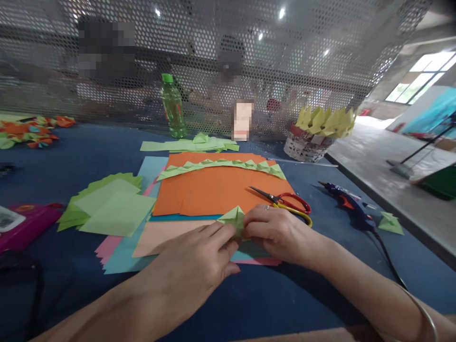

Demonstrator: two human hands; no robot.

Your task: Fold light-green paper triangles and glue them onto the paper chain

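- The small green folded piece (pixel 233 218) sits at the near edge of the paper stack, raised to a point, just in front of the orange sheet (pixel 213 190).
- Both hands are closed on it. The left hand (pixel 192 266) pinches its left side with fingertips and thumb, and the right hand (pixel 281 232) presses its right side, knuckles up.
- Judging by its shape, this piece is partly folded and not yet joined to anything.
- Finished work shows as one row of green folded points (pixel 221 165) lying across the top of the orange sheet. The points overlap too closely for an exact count.
- One more loose green folded piece (pixel 391 223) lies well apart at the right.
- Unused stock appears to remain:
  - one fanned pile of green squares (pixel 110 206) to the left
  - one spread of pale green sheets (pixel 188 145) at the back
- Under the orange sheet lie a peach sheet (pixel 164 235), blue sheets and pink sheets.
- One pair of scissors (pixel 290 203), with red and yellow handles, rests just beyond the right hand.
- One blue glue gun (pixel 351 206) lies further right, its cord trailing toward the camera.
- Further back on the blue tabletop (pixel 71 156) are:
  - one green-capped bottle (pixel 173 107)
  - one basket (pixel 309 145) rimmed with yellow folded points
  - a heap of orange and green paper (pixel 28 130) at far left
- One pink pouch (pixel 24 225) lies at the left edge.
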